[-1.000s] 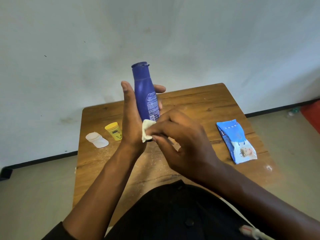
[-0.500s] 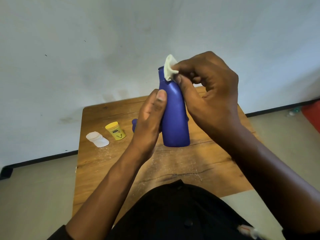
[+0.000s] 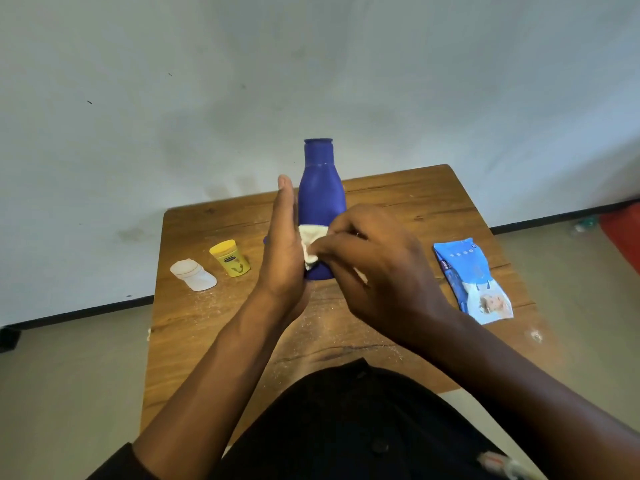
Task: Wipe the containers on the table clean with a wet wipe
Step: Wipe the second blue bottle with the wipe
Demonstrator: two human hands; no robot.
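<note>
A crumpled white wet wipe (image 3: 311,242) is pinched between the curled fingers and thumb of the right hand (image 3: 377,271) and is pressed against the lower body of a dark blue plastic bottle (image 3: 320,199). The bottle is held upright above the wooden table (image 3: 398,202), cap at the top, by the left hand (image 3: 284,247), whose thumb is laid straight up along the bottle's left side; the remaining fingers are hidden behind the bottle, so how they lie cannot be told. To the left on the table, a small yellow jar (image 3: 230,257) is seen, and just beside it a white container (image 3: 193,274) lying on its side. On the right side of the table, well apart from both, a blue wet wipes packet (image 3: 472,280) is laid flat. White powdery specks are scattered over the tabletop near the front edge.
</note>
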